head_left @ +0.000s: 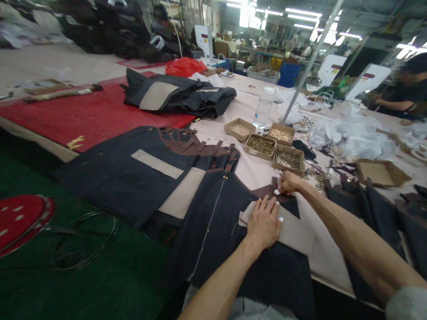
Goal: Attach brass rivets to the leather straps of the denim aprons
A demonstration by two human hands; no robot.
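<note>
A dark fabric panel [280, 271] with a beige patch [296, 231] lies at the table edge in front of me. My left hand [263, 222] rests flat on it, fingers stretched over the patch. Just beyond, my right hand [288, 182] pinches at the brown trim [265, 191] on the panel's far edge, near a short upright brown tab [275, 182]. White coverings sit on some fingertips. To the left is another dark panel [207, 213] with a zipper [212, 218] and small brass fittings [226, 176]. More panels with brown tabs [218, 146] overlap beside it.
Several cardboard boxes of small metal parts [260, 146] stand beyond my hands, by a clear plastic jug [262, 106]. A slanted metal pole [313, 60] rises behind. Dark panels [367, 204] lie at right. A red stool [23, 222] stands left; a person [405, 89] works far right.
</note>
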